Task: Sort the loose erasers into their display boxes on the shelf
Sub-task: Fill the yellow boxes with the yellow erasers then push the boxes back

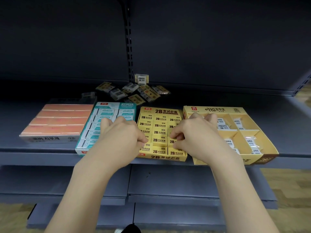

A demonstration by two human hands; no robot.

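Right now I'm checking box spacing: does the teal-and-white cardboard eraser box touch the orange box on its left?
Apart. The head view shows a strip of grey shelf between the teal-and-white cardboard eraser box and the orange box, widening toward the front.

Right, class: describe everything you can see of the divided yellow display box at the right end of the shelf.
The divided yellow display box looks like printed cardboard, an open tray with a red logo and dark lettering on its back panel. Inner walls split it into compartments, each holding a few clear-wrapped white erasers and far from full. It sits flat on the shelf, front edge overhanging slightly, beside the 2B box. The right hand overlaps its left side.
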